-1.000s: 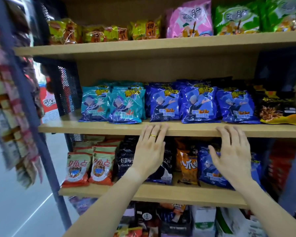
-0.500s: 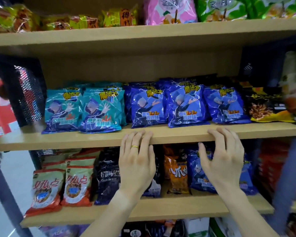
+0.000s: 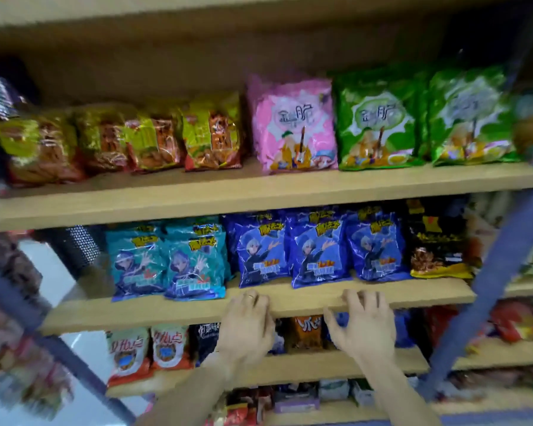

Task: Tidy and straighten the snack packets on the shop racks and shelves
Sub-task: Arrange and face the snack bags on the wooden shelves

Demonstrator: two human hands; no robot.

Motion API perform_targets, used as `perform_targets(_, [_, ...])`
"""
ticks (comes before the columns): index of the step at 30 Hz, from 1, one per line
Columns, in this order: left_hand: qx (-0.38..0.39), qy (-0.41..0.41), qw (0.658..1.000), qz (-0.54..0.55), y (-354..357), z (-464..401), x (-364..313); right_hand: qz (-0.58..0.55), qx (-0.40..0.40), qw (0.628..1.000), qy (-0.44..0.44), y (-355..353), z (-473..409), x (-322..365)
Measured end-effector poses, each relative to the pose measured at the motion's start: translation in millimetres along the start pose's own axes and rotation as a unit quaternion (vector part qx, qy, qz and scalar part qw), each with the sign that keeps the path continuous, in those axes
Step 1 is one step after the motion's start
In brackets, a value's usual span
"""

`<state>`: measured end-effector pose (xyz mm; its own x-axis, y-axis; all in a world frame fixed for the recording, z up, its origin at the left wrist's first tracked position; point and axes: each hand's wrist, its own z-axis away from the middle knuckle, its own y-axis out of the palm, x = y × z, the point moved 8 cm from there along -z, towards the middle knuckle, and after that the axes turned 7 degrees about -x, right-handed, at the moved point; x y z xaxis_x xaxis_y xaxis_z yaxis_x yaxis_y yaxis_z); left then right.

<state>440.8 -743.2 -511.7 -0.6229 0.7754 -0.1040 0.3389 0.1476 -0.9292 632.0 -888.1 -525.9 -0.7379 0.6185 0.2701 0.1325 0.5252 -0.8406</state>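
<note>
Both hands sit on the front edge of the middle shelf [image 3: 290, 299], holding nothing. My left hand [image 3: 247, 327] lies flat w/ fingers straight and close together, tips over the edge. My right hand [image 3: 365, 325] is looser, fingers a bit curled over the edge, thumb out to the side, pinching nothing.

Packets nearest me stand just above and behind my fingertips. The dark blue packets [image 3: 317, 250] are three across, upright, long axis vertical, fronts facing me; the middle one sits between my two hands, a touch forward of its neighbours. Up and to the left of my left hand are the teal packets [image 3: 166, 265]: two in front, the right one overlapping the left and leaning slightly. Those look the least straight, imo. The black-and-yellow packet [image 3: 437, 247] stands up and right of my right hand, near the blue frame post [image 3: 486, 287].

Farther up, well above both hands, the top shelf carries the pink packet [image 3: 293, 124], green packets [image 3: 425, 118] and a jumbled row of red-green ones [image 3: 120, 139]. Blurry there, can't judge much.

The teal pair lies up-left, so left hand's nearer; the reach goes up and across, not straight ahead. The blue row suits either hand.
</note>
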Motion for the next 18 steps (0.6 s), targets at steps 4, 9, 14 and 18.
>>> perform_targets(4, [0.261, -0.080, 0.957, 0.093, -61, -5, -4, -0.016, 0.192, 0.981, 0.028, -64, -30, 27])
perform_targets(9, [0.246, -0.162, 0.950, 0.099, -173, 5, 11, -0.041, 0.207, 0.978, 0.010, -177, -44, 74])
perform_targets(14, [0.302, -0.143, 0.940, 0.075, -261, 34, 6, 0.001, 0.273, 0.961, -0.030, -260, -34, 113])
perform_targets(18, [0.248, -0.123, 0.960, 0.044, -305, 24, 8, -0.027, 0.283, 0.957, -0.049, -297, -42, 139])
